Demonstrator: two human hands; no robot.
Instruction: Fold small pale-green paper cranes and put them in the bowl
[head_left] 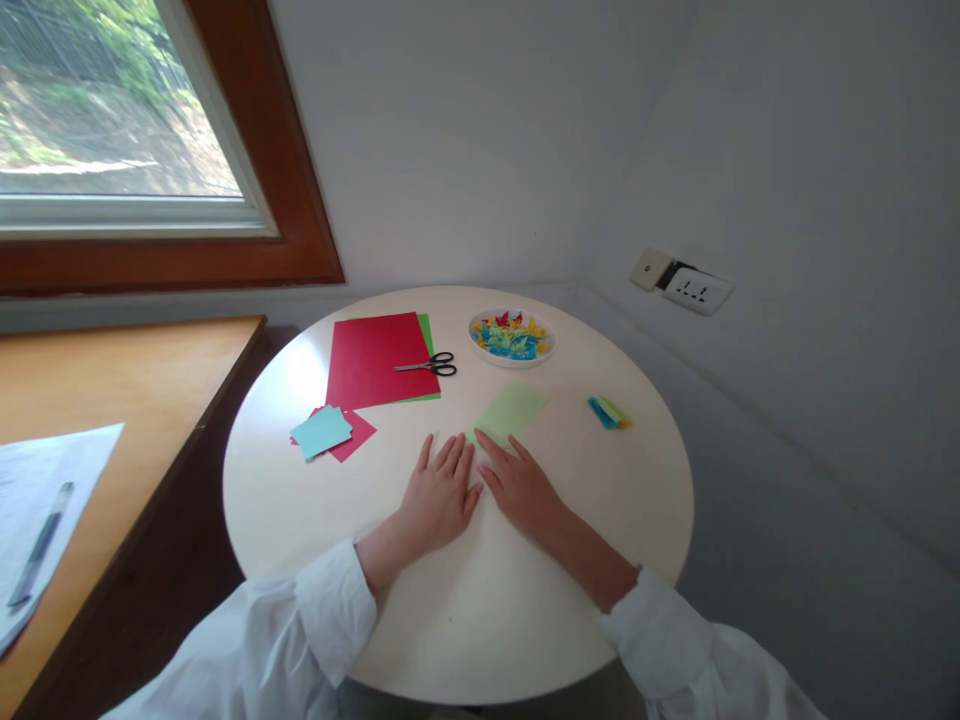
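A pale green sheet of paper [513,408] lies flat on the white round table [450,640], just beyond my hands. My right hand [523,485] rests palm down with its fingers stretched, the index fingertip on the paper's near edge. Beside it, my left hand [439,500] lies flat with its fingers extended near the paper's left corner. The two thumbs and index fingers come close together. Whether the left fingertips touch the paper I cannot tell.
Black-handled scissors [442,364] lie across the edge of red sheets [379,355]. Light blue squares [322,432] sit on red ones at the left. A white dish [551,350] holds colourful folded pieces. Folded blue and yellow papers [609,412] lie right.
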